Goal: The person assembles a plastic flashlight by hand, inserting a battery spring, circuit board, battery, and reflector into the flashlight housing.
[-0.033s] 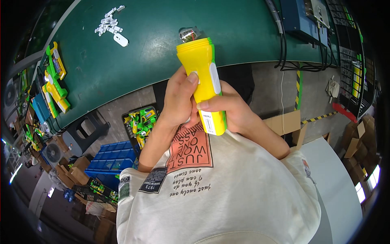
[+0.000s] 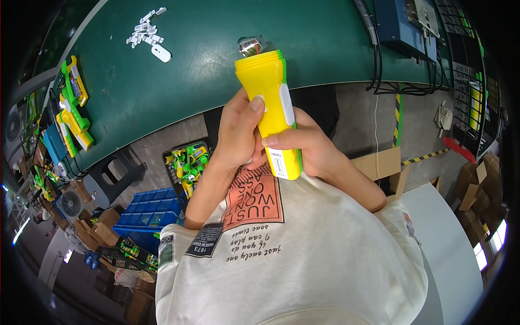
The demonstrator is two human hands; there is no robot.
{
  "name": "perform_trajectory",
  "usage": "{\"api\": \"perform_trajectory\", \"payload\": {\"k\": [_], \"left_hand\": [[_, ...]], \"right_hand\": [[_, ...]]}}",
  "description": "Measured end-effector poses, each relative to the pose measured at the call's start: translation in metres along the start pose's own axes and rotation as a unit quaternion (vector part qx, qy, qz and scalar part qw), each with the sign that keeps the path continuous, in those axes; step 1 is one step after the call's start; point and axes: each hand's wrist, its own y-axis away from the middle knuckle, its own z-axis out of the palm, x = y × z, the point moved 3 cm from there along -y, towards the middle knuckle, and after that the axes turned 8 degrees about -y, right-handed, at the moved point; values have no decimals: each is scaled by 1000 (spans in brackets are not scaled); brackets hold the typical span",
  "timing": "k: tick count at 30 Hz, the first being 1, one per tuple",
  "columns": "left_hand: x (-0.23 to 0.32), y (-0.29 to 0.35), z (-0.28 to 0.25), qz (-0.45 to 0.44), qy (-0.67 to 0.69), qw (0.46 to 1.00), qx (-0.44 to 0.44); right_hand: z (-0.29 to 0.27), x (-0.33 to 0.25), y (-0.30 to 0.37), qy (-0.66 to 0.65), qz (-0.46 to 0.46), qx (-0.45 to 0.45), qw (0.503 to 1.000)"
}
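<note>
A yellow flashlight with green trim and a white side panel is held between my two hands, in front of my shirt. Its wide, ribbed head points away from me, and a shiny reflector with wires sticks out past the head's rim. My left hand grips the left side of the body, thumb on the white switch. Wrapped round the lower right side, my right hand presses its thumb across the handle above a white label. The fingers behind the flashlight are mostly hidden.
On the green table lie a pile of small white parts and several yellow-green flashlight pieces. A blue machine with black cables stands at the right. Below are a crate of parts, a stool and blue bins.
</note>
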Motion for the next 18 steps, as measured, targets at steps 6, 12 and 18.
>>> {"api": "perform_trajectory", "payload": {"k": [6,12,18], "left_hand": [[16,-9,-1,56,-4,996,63],[13,-11,-10,95,194,975,-48],[-1,-25,-30,210,366,881,-215]], "right_hand": [[-9,-5,8,413,-237,105,873],[-2,-20,14,611,-422,141,654],[0,-36,17,664,-504,68,548]]}}
